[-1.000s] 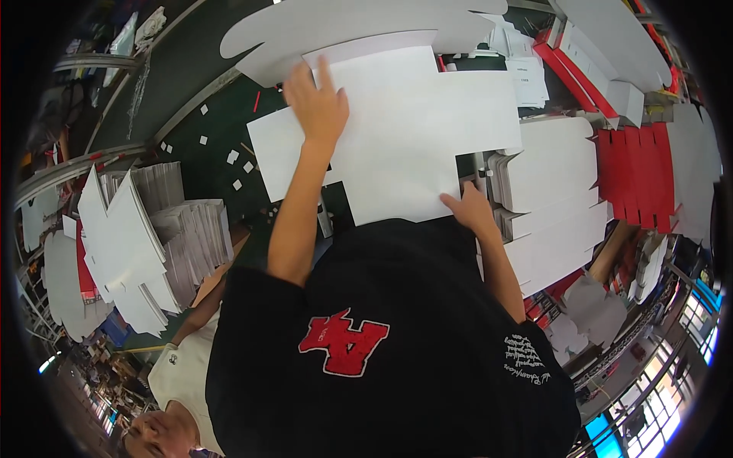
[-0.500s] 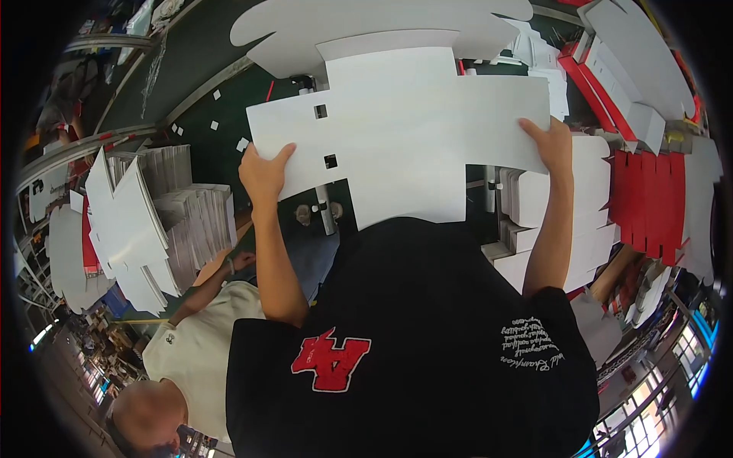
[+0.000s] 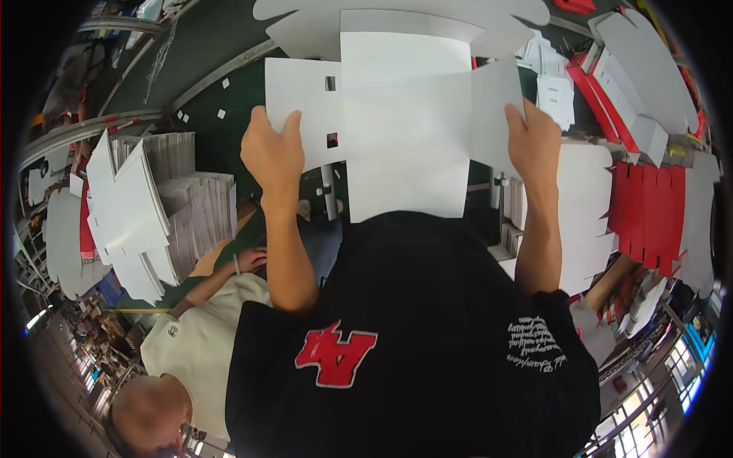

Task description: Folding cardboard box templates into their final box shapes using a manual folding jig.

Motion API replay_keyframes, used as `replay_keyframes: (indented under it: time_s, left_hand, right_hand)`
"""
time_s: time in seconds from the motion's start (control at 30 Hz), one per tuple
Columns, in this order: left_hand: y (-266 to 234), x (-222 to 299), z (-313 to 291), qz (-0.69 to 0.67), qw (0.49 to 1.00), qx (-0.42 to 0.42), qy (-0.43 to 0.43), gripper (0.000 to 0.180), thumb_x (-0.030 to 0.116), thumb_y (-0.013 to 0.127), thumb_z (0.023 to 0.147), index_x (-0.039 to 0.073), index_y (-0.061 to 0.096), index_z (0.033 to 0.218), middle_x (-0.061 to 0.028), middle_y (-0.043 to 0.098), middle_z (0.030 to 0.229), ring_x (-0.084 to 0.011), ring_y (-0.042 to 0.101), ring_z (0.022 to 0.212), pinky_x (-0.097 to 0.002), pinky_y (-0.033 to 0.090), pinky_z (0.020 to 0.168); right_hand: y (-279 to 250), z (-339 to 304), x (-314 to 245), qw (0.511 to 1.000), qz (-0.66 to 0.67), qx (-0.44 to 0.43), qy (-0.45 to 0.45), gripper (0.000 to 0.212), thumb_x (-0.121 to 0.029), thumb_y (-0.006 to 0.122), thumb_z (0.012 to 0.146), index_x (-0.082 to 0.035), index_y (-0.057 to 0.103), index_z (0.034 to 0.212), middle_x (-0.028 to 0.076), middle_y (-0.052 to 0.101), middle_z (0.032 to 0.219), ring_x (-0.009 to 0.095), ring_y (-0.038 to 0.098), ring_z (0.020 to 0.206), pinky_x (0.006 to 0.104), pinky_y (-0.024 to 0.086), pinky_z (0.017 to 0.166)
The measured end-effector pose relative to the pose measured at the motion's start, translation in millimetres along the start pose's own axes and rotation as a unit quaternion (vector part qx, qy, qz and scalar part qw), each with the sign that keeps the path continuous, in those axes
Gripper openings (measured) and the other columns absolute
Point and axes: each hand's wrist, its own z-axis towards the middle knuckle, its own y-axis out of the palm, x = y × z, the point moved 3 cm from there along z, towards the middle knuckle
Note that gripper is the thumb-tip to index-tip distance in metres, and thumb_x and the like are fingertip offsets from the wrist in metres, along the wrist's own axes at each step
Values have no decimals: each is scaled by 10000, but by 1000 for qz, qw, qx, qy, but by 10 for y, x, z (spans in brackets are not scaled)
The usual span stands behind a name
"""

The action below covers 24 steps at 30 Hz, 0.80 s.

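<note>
A large white cardboard box blank (image 3: 405,130) spreads out before me, its near edge against my black shirt. My left hand (image 3: 273,153) grips its left side flap, thumb on top and the fingers hidden beneath. Two small square holes pierce that flap close to its crease. On the other side my right hand (image 3: 534,141) is closed on the right side flap, which is bent up along its crease. The far part of the blank has a grey-looking panel with rounded ears (image 3: 397,27).
Stacked white blanks (image 3: 191,206) stand at the left, beside a co-worker in a pale shirt (image 3: 221,328). To the right lie white blanks (image 3: 584,214), red folded card (image 3: 649,214) and red-and-white boxes (image 3: 611,91). Small white scraps (image 3: 221,114) dot the green table.
The right flap has been bent upward and my right hand has moved inward with it. My left hand has tilted its flap up slightly. The co-worker's arm has shifted.
</note>
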Motion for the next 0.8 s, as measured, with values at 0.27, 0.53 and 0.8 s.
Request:
replay_keyframes:
  time_s: [0.27, 0.53, 0.8]
  left_hand:
    - [487, -264, 101, -41, 998, -19, -48, 400, 264, 713, 760, -62, 512, 877, -244, 621, 800, -418, 622, 773, -459, 482, 694]
    - [837, -513, -223, 97, 995, 27, -21, 791, 317, 723, 735, -121, 330, 1265, -306, 462, 1209, -437, 452, 1157, -467, 383, 925]
    - [1279, 255, -1229, -30, 904, -283, 318, 806, 351, 784, 645, -10, 433, 1274, -252, 385, 1306, -421, 305, 1295, -500, 311, 1030]
  right_hand:
    - [60, -5, 166, 997, 17, 54, 45, 312, -247, 521, 920, 35, 629, 999, 221, 651, 808, 334, 646, 732, 363, 487, 695]
    - [295, 14, 451, 998, 58, 15, 33, 336, -257, 497, 918, 31, 580, 1070, 247, 638, 903, 403, 610, 845, 412, 467, 762]
    - [415, 285, 827, 998, 38, 4, 56, 345, -265, 536, 880, 32, 612, 1038, 239, 647, 952, 408, 604, 903, 417, 456, 801]
